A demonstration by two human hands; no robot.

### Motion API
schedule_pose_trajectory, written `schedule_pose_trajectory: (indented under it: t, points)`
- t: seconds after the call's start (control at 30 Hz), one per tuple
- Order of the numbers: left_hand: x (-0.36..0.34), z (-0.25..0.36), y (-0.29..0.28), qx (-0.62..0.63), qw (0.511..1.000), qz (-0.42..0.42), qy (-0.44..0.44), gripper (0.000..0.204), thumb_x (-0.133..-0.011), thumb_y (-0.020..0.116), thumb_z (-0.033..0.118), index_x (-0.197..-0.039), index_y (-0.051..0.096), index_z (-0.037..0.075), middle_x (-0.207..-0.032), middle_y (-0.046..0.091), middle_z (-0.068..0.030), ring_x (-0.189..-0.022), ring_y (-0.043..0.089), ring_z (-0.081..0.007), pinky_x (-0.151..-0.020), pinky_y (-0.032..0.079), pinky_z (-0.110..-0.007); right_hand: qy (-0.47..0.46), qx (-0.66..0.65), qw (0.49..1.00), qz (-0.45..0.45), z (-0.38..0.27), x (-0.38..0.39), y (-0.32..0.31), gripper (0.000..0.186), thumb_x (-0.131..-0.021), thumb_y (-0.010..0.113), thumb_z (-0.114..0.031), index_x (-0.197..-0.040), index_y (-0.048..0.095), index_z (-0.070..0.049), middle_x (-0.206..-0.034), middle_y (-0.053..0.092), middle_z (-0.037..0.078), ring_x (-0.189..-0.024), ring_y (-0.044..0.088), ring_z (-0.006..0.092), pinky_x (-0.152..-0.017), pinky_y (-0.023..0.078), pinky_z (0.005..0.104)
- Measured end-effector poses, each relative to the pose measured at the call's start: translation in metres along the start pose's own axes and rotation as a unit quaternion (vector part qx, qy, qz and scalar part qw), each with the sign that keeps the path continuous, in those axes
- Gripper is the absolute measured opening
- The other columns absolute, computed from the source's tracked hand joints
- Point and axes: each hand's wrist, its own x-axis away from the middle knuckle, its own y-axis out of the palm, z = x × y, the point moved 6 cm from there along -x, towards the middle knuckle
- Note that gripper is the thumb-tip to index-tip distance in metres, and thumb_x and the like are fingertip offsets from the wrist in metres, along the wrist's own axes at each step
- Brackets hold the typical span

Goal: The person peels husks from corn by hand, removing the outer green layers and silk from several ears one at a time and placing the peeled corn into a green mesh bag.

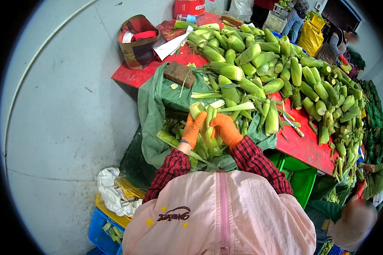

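Observation:
My left hand (pixel 192 131), in an orange glove, is closed round an ear of corn (pixel 196 109) whose pale cut end points away from me. Close beside it, my gloved right hand (pixel 226 131) is closed on green corn husk leaves (pixel 210 122) at the ear's right side. Both hands are over a green plastic sheet (pixel 151 123) that hangs off the near edge of the red table (pixel 304 146). Stripped husks (pixel 204 148) lie in the sheet's hollow below my hands. Just beyond them, a large pile of unhusked corn (pixel 259 63) covers the table.
A knife (pixel 294 126) lies on the table to the right. A brick (pixel 179 75) weighs down the sheet, near a brown bag (pixel 141 44). Below are a green crate (pixel 300 176) and a blue crate (pixel 98 233). Co-workers (pixel 355 221) stand at the right and far side.

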Motion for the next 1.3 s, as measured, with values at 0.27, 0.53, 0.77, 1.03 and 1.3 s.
schedule_pose_trajectory:
  t: [0.27, 0.53, 0.77, 1.03, 1.3]
  points:
    - [-0.005, -0.021, -0.054, 0.131, 0.989, 0.041, -0.047, 0.051, -0.082, 0.075, 0.042, -0.116, 0.061, 0.006, -0.1, 0.065, -0.0047, -0.088, 0.063, -0.0191, -0.08, 0.052, -0.034, -0.019, -0.18, 0.982, 0.045, -0.032, 0.001, -0.04, 0.02, -0.081, 0.055, -0.016, -0.095, 0.058, -0.003, -0.077, 0.064, 0.01, -0.061, 0.062, 0.0232, -0.054, 0.052, 0.0355]
    - [0.01, 0.005, -0.04, 0.382, 0.921, -0.061, -0.04, 0.086, -0.086, 0.051, 0.065, -0.142, 0.038, 0.001, -0.14, 0.047, -0.0233, -0.124, 0.05, -0.0334, -0.101, 0.044, -0.043, 0.045, 0.289, 0.932, 0.215, -0.006, -0.026, -0.131, 0.034, -0.084, 0.06, -0.029, -0.1, 0.063, 0.001, -0.078, 0.067, 0.015, -0.066, 0.068, 0.0251, -0.059, 0.053, 0.0357]
    - [-0.005, 0.009, -0.029, 0.24, 0.97, -0.047, -0.006, 0.073, -0.089, 0.061, 0.048, -0.141, 0.039, 0.002, -0.132, 0.054, -0.0201, -0.117, 0.056, -0.0302, -0.1, 0.044, -0.041, -0.129, 0.328, 0.925, 0.14, -0.037, -0.001, -0.042, 0.077, -0.077, 0.072, -0.053, -0.129, 0.056, 0.001, -0.101, 0.071, 0.016, -0.096, 0.068, 0.0238, -0.085, 0.051, 0.0337]
    - [0.027, 0.017, 0.116, -0.214, 0.93, -0.268, 0.134, 0.092, -0.079, 0.077, 0.022, -0.152, 0.023, 0.007, -0.146, 0.043, -0.0134, -0.129, 0.047, -0.0185, -0.106, 0.037, -0.032, -0.161, 0.405, 0.868, 0.239, -0.074, 0.088, -0.075, 0.066, -0.07, 0.079, -0.045, -0.118, 0.064, -0.002, -0.1, 0.071, 0.012, -0.092, 0.068, 0.0211, -0.083, 0.052, 0.0331]
    - [-0.017, -0.054, 0.08, -0.055, 0.99, -0.122, -0.053, 0.045, -0.089, 0.068, 0.011, -0.131, 0.056, 0.0, -0.116, 0.063, -0.0097, -0.094, 0.061, -0.0141, -0.086, 0.05, -0.026, -0.125, 0.305, 0.708, 0.625, -0.031, 0.32, -0.281, 0.064, -0.072, 0.079, -0.032, -0.122, 0.06, 0.003, -0.106, 0.069, 0.013, -0.095, 0.066, 0.0181, -0.086, 0.051, 0.0303]
